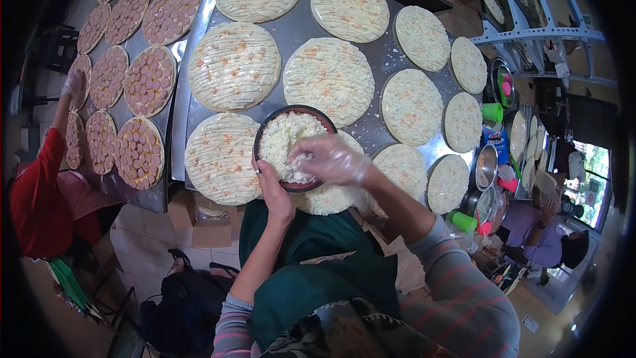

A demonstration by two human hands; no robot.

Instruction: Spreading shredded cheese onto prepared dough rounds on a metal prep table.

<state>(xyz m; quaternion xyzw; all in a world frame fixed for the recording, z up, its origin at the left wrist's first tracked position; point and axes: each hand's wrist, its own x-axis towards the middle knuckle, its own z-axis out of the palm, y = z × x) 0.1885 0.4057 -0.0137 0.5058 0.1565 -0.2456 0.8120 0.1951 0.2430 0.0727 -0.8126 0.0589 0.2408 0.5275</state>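
My bare left hand (275, 195) grips the near left rim of a dark, round bowl (307, 187). White grated cheese (283, 134) nearly fills it. My right hand (330, 158), in a clear plastic glove, is inside the bowl with its fingers curled into the cheese. The bowl is held above the near edge of a metal table and partly covers a pizza base (326, 200). Just beyond it lies a base (330, 78) with white crumbs and orange bits. To the left, another base (224, 158) shows creamy stripes and orange bits.
More topped bases (412, 106) cover the metal table (291, 34). On a left-hand table, sausage-slice pizzas (150, 83) lie near a gloved person in red (41, 192). Metal bowls (485, 167) and green cups (491, 112) stand right. Another person (533, 233) sits far right. Blue racks (543, 34) stand behind.
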